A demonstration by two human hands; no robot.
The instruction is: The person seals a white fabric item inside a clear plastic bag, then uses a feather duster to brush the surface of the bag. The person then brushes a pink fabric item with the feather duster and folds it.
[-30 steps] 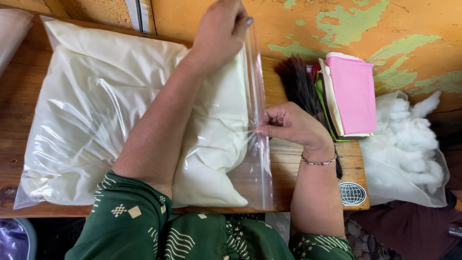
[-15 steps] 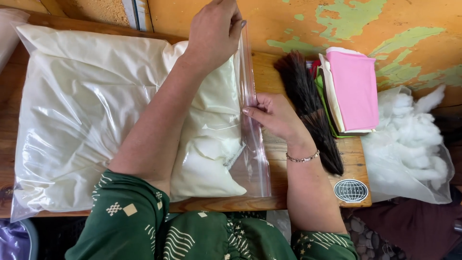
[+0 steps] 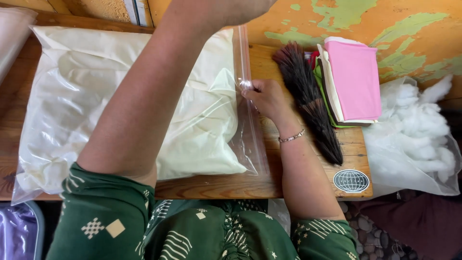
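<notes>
- Pinching the zip strip of the clear zip bag (image 3: pixel 243 72), the right hand (image 3: pixel 267 98) has thumb and fingertips pressed together on the seal about halfway along the bag's open edge
- the left hand (image 3: pixel 231 7) is mostly cut off by the top of the frame, above and beyond the right grip; its forearm crosses over the bag, and whether its grip is closed on the far end of the strip cannot be told
- the bag lies flat on the wooden desk (image 3: pixel 260 185), stretching away to the left of the right grip; inside it is a cream pillow (image 3: pixel 96 96) that fills nearly the whole bag, with a loose clear margin near the zip
- risk, as a judgement: the pillow bulges close to the seal, so the strip may spring apart beside the pinch, or the two tracks may go out of line and leave a gap; trapped air would push the same way
- just right of the right grip a dark brush (image 3: pixel 308 96) lies on the desk, and a wrist sweep could knock it
- beyond the brush, a stack of folded cloths (image 3: pixel 353 79), pink on top
- further right, an open plastic bag of white stuffing (image 3: pixel 414 139) hangs off the desk's edge
</notes>
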